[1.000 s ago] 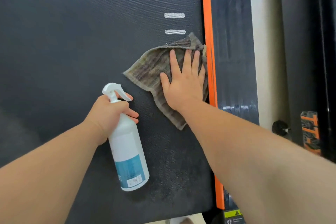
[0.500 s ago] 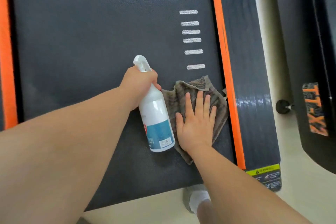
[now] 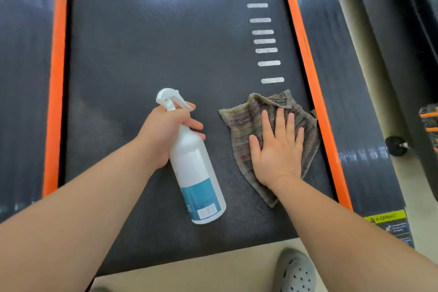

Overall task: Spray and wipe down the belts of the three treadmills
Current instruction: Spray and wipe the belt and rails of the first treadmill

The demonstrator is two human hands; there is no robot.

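Note:
A dark treadmill belt point(image 3: 147, 50) fills the view, bordered by orange strips on both sides. My left hand point(image 3: 166, 130) grips the neck of a white spray bottle point(image 3: 196, 173) with a blue label, its nozzle pointing right over the belt. My right hand point(image 3: 277, 149) lies flat, fingers spread, pressing a grey-brown striped cloth point(image 3: 244, 121) onto the belt near the right orange strip point(image 3: 315, 92). The cloth is rumpled and partly hidden under my palm.
Several white dashes point(image 3: 265, 41) mark the belt above the cloth. Dark side rails flank the belt; a yellow warning label point(image 3: 385, 218) sits at the right rail's end. A second treadmill point(image 3: 403, 31) stands to the right. My grey clog point(image 3: 295, 270) is on the beige floor.
My head has pulled back, showing the belt's rear end and the floor. The cloth under my right hand slid down along the right edge. The bottle moved left, away from the cloth.

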